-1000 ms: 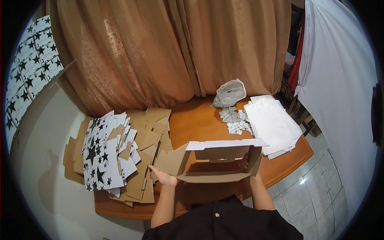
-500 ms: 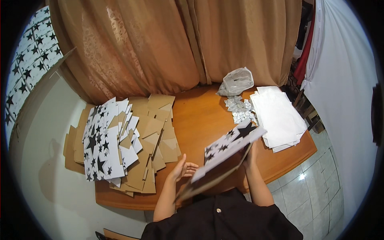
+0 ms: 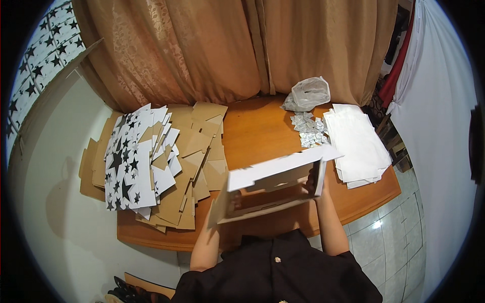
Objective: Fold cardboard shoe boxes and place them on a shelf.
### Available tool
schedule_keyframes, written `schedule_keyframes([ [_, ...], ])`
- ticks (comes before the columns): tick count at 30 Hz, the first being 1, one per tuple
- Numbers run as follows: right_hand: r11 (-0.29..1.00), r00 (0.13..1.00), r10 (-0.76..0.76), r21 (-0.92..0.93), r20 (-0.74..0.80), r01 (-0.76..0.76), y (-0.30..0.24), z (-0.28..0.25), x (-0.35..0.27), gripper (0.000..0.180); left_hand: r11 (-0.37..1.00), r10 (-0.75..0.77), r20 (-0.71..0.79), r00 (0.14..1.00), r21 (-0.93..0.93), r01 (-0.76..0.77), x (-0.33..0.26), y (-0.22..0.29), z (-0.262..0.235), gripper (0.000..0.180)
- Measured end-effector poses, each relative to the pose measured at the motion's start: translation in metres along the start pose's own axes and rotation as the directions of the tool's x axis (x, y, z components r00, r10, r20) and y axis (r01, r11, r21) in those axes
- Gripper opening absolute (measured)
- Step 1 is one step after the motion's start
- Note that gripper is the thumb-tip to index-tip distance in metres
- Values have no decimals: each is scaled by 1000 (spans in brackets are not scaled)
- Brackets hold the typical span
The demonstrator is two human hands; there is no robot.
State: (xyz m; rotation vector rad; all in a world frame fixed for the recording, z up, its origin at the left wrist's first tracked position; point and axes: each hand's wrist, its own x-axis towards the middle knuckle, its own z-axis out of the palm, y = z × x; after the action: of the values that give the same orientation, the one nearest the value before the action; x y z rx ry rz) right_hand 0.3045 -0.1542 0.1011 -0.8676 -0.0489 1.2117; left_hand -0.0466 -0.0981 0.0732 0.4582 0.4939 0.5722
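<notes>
A cardboard box, white outside and brown inside, is opened into a hollow frame above the front of the table. Its near end gapes toward me, and the tabletop shows through it. My right hand grips the box's right side, fingers partly visible through the opening. On the other side my left hand holds the left wall, mostly hidden behind a brown flap. To the left lies a pile of flat brown cardboard blanks, with white star-printed blanks on top.
Small silvery packets lie scattered before a clear plastic bag at the back. White sheets are stacked at the right table edge. Brown curtains hang behind the wooden table; a white cloth hangs at right.
The folded, star-printed box has opened into a hollow frame and turned its open end toward me. My left hand, free and spread before, now holds its left side.
</notes>
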Motion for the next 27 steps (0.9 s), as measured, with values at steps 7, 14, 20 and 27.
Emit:
schedule_keyframes([
  [7, 632, 912, 207, -760, 354, 151, 13, -61, -13, 25, 870, 489, -168, 856, 22, -493, -162, -146, -86, 43],
  [14, 750, 998, 37, -661, 47, 4, 34, -122, 18, 15, 868, 491, -296, 819, 243, -432, -137, -120, -71, 41],
  [20, 631, 964, -146, -729, 222, 264, 36, -118, 23, 24, 846, 503, -399, 767, 410, -341, -43, -17, -14, 40],
  [27, 428, 844, -305, -729, 441, 535, 35, -88, 14, 34, 792, 531, -499, 685, 579, -193, -30, -22, -6, 38],
])
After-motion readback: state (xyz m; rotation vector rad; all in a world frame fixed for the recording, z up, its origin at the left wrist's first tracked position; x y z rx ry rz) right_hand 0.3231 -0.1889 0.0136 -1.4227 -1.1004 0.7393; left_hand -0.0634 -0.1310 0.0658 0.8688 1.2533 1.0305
